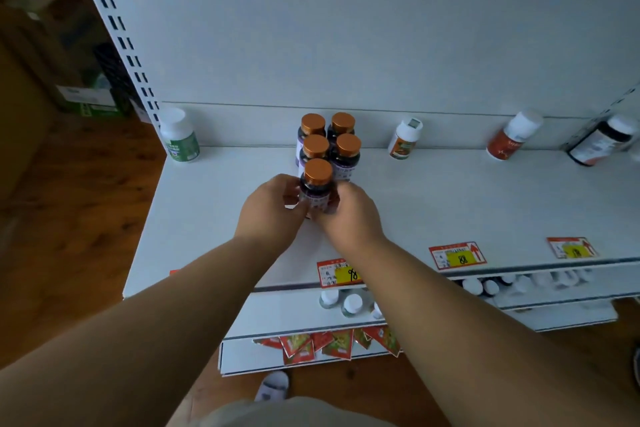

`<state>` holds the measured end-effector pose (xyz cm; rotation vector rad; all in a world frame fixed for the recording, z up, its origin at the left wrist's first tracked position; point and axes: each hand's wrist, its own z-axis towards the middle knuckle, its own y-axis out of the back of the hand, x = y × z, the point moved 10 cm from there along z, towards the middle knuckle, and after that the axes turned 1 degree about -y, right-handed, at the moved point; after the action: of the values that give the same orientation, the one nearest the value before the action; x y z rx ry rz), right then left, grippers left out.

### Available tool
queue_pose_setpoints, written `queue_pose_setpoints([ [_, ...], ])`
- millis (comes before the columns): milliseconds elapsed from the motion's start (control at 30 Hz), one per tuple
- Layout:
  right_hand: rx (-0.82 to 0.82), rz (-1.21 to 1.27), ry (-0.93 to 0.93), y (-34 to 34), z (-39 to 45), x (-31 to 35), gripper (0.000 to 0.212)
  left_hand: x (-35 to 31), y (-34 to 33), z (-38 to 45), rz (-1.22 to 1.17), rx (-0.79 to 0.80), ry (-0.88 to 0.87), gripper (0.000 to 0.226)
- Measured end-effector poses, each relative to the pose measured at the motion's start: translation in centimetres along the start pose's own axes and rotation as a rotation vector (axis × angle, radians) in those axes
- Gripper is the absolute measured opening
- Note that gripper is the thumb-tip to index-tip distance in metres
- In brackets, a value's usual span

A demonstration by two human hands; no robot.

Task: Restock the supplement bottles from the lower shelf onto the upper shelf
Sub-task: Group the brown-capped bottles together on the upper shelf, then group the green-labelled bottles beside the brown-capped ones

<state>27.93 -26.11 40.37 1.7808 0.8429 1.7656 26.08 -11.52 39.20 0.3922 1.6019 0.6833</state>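
A person's left hand [273, 210] and right hand [349, 213] close together around a dark bottle [317, 189] with an orange cap, which stands upright on the white upper shelf [214, 218]. The fingers of both hands curl around the bottle's lower body from either side, the thumbs toward the camera, and cover most of its label. Just behind it, four matching bottles [329, 146] stand upright in a tight two-by-two block near the shelf's back wall, so that the held bottle makes a front row of one on the left side of the block.

Elsewhere on the upper shelf, a green-labelled white bottle [179, 135] stands at the far left corner, a small white bottle with an orange label [405, 139] to the right of the block, a red-labelled white bottle [512, 139] farther right, and a dark bottle with a white cap [602, 144] at the right edge. Red and yellow price tags [457, 255] sit along the shelf's front lip.

Below, the lower shelf [298, 312] shows the white caps of more bottles [351, 303], and red packets [325, 345] hang along a still lower edge above the wooden floor [86, 201].
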Motion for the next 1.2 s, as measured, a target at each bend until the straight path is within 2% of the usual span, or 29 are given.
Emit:
queue_pose_setpoints([
  [133, -0.007, 0.034, 0.037, 0.9, -1.3, -0.5, 0.030, 0.1, 0.8, -1.3, 0.036, 0.004, 0.025, 0.045],
  [333, -0.026, 0.063, 0.138, 3.0, -6.0, -2.6, 0.032, -2.1, 0.4, -8.0, 0.109, -0.144, -0.042, 0.035],
  [500, 0.063, 0.106, 0.271, 4.1, -11.4, -5.3, 0.033, -4.0, -3.2, -15.1, 0.064, -0.234, -0.055, 0.033],
  [700, 0.145, 0.138, 0.245, 3.9, -15.5, -11.2, 0.035, -1.9, -9.6, -20.3, 0.071, -0.146, 0.039, 0.036],
  [833, 0.172, 0.115, 0.173, 0.6, -15.0, -15.6, 0.034, 3.0, -13.4, -20.3, 0.049, -0.065, 0.139, 0.037],
  [967, 0.254, 0.015, 0.097, -5.8, -13.3, -21.5, 0.037, 9.5, -18.7, -18.9, 0.033, -0.007, 0.215, 0.037],
  [1200, 0.314, -0.245, 0.118, -16.1, -7.2, -29.3, 0.045, 18.6, -26.2, -14.9, -0.006, 0.026, 0.265, 0.037],
])
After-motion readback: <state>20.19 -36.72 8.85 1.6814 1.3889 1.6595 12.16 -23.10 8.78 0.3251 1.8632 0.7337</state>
